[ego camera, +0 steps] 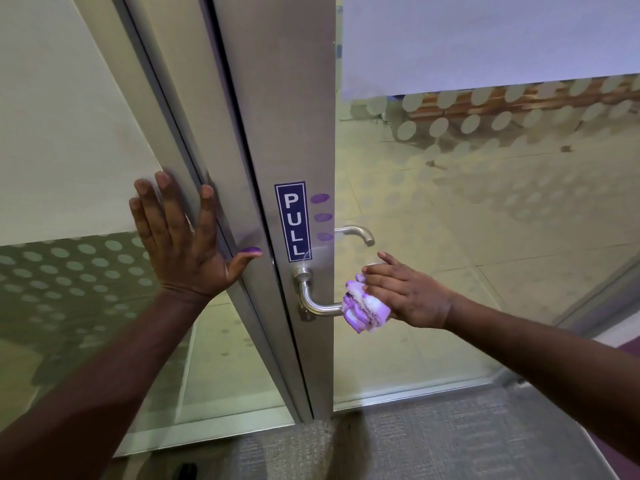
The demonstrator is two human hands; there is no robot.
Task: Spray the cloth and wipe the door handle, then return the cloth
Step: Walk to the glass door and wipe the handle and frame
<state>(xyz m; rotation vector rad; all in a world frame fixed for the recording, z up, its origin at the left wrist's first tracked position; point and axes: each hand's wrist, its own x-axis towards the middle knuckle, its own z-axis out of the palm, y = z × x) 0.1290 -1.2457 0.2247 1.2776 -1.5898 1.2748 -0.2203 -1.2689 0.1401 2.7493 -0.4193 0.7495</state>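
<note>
A silver lever door handle [313,299] juts from the metal frame of a glass door, below a blue PULL sticker [293,221]. My right hand [405,292] grips a bunched white and purple cloth [363,310] wrapped around the free end of the handle. My left hand [180,237] lies flat with spread fingers against the door frame [277,98] to the left of the handle, its thumb touching the metal edge. The spray bottle is not in view.
A second handle [356,233] shows through the glass on the door's far side. Frosted dots cover the glass panels [485,202]. Grey carpet [450,438] lies below the door, tiled floor beyond it.
</note>
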